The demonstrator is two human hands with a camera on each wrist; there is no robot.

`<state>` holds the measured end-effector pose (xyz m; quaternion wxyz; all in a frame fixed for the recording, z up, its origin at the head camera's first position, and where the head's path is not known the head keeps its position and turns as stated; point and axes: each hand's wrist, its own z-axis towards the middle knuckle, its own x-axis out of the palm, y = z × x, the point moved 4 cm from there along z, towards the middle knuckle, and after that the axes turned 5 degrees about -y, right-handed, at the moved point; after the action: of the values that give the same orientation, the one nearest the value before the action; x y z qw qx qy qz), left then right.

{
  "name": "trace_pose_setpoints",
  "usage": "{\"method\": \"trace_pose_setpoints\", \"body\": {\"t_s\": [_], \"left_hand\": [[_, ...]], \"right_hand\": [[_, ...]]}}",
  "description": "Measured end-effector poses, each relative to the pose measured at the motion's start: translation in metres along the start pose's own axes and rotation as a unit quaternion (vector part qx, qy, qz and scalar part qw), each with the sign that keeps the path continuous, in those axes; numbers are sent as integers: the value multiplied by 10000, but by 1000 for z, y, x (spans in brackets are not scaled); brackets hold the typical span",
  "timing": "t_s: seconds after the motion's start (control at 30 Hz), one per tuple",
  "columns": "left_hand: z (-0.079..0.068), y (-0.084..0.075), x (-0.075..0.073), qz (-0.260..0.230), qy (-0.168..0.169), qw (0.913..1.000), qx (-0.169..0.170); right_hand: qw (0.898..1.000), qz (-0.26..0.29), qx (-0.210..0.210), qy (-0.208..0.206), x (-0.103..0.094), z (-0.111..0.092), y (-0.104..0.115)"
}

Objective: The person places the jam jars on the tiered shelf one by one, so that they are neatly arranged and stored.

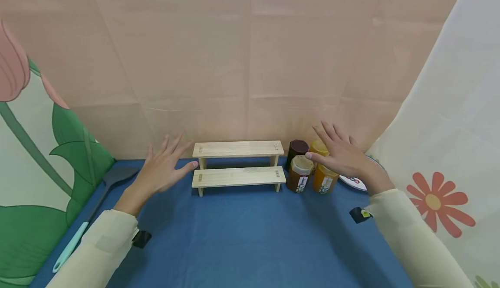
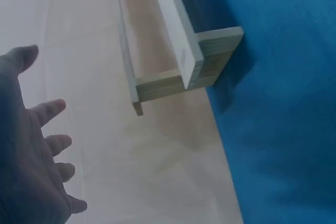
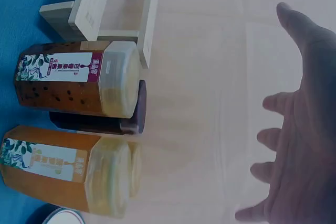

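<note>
A two-step pale wooden rack (image 1: 238, 176) stands on the blue cloth near the back. My left hand (image 1: 162, 168) hovers left of it, fingers straight and spread, touching nothing. In the left wrist view the rack's end (image 2: 218, 51) lies away from the fingers (image 2: 50, 111). Over the jars at the right floats my right hand (image 1: 341, 155), also spread and holding nothing. Below it are a brown jar (image 1: 300, 175) with dark specks and an orange jar (image 1: 325, 180). Behind them stand a dark jar (image 1: 298, 147) and a yellow-lidded jar (image 1: 319, 146), partly hidden.
A spatula with a grey blade (image 1: 119, 174) and mint handle (image 1: 70, 247) lies along the left edge. Beyond the jars a white patterned plate (image 1: 356, 184) is partly covered by the right hand. Cloth hangings (image 1: 250, 62) close off the back and both sides.
</note>
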<state>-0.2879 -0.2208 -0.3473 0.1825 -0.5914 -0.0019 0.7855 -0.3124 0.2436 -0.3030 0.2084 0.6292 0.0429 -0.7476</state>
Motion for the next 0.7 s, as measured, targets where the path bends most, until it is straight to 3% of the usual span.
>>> {"method": "trace_pose_setpoints", "body": {"t_s": [0.17,0.33,0.47,0.6,0.7], "left_hand": [[-4,5,6,-367,-92,9992,-142],[-7,10,27,-1270,-237,9905,-465],[-14,15,51,-2104,-258,9736,-844],[-20,20,76,-2668,-149,9538,-1372],[-22,24,91,-3173,-18,9310,-1803]], "right_hand": [[9995,329,28,-17,4,-5,-14],[9940,1044,127,-305,12,-14,-32],[9862,1560,292,-478,22,-21,-49],[9829,1686,512,-529,35,-26,-63],[9803,1769,610,-630,44,-30,-76]]}}
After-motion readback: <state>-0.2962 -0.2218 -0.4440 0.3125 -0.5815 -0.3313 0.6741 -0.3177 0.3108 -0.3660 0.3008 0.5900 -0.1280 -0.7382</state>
